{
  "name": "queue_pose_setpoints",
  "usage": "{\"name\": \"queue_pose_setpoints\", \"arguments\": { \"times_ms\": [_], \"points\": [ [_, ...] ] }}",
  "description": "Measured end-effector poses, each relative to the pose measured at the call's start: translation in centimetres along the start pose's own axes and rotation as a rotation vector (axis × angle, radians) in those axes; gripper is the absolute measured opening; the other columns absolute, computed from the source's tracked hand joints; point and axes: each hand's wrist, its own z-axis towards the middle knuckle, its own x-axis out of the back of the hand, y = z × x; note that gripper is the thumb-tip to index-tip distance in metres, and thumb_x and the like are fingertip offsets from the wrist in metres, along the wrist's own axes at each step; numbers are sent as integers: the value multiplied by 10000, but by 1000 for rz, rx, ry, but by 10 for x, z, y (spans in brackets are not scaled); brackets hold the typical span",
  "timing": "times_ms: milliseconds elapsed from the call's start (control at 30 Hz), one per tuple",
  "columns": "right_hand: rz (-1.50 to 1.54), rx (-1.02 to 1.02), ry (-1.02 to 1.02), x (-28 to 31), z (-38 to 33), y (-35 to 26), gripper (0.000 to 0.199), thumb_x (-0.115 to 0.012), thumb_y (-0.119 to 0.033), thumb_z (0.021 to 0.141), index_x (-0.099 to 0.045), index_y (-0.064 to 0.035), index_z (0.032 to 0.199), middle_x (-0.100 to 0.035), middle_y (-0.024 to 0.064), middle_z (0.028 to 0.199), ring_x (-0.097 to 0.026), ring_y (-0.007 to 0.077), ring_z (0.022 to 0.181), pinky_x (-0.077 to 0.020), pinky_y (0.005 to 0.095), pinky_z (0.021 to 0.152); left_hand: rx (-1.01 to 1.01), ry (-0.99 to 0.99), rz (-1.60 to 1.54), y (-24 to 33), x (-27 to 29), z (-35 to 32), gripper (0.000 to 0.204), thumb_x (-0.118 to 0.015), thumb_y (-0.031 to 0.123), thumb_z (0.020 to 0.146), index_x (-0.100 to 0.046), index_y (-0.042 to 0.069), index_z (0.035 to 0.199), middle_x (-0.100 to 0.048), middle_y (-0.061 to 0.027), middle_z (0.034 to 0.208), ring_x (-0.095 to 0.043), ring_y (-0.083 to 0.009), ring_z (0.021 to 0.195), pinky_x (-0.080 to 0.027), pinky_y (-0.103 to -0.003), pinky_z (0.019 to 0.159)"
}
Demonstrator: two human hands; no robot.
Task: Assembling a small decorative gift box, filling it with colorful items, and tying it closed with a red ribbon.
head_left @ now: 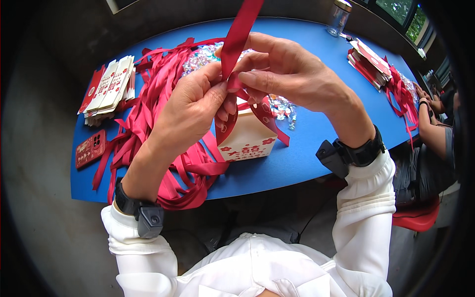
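Note:
A cream gift box (249, 132) with red flower prints stands upright at the table's near edge. Red ribbon (239, 35) rises from its top, with one long end reaching beyond the upper edge of the view. My left hand (194, 101) pinches the ribbon just above the box between thumb and fingers. Close against it, my right hand (292, 74) grips a folded part of the same ribbon with thumb and forefinger. The fingers partly hide the crossing of the ribbon and the box's top.
On the blue table (307, 49) lie a heap of loose red ribbons (148, 114), clear shiny pieces (198, 60), flat box blanks (113, 85) and a red phone (91, 148). A lidded jar (339, 19) stands at the back. Another person's arm (434, 126) rests at the right, near more blanks (368, 64).

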Motion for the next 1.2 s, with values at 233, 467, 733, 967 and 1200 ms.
{"name": "queue_pose_setpoints", "arguments": {
  "times_ms": [233,467,733,967,1200],
  "points": [
    [-1,96,40,2,-4,-8,301,-605,-132,995,-594,-6,1268,-688,101,977,-656,123,851,-562,251,761,-63,-72,64,7,-14,3,305,-545,14,946,-554,-36,1246,-669,-62,969,-627,-83,857,-519,-255,772],
    [-47,56,44,-2,-3,-8,291,-624,-179,987,-640,-15,1227,-700,81,1003,-670,111,878,-570,230,765,-87,-65,146,4,-17,8,163,-626,56,938,-666,-35,1067,-695,-35,933,-621,-63,813,-507,-245,732],
    [-7,5,74,3,-5,-7,287,-617,-207,995,-654,-18,1207,-700,50,931,-663,61,815,-557,195,694,-120,-53,106,5,-18,7,210,-597,103,988,-617,-12,1162,-666,-15,853,-598,-48,754,-488,-219,648],
    [-261,-18,2,5,-12,-15,527,-778,-361,868,-656,-1,1232,-700,93,845,-655,128,775,-546,267,692,-132,-15,104,1,-1,1,298,-526,225,1040,-552,-3,1230,-637,-38,926,-599,-57,684,-495,-200,581],
    [294,-32,14,-11,-15,20,504,-607,-229,994,-457,-19,1428,-643,69,913,-607,83,772,-507,218,676,-154,-155,-138,-14,4,4,209,-526,96,1011,-591,-58,1137,-673,-114,952,-651,-139,764,-551,-266,711]
  ]
}}
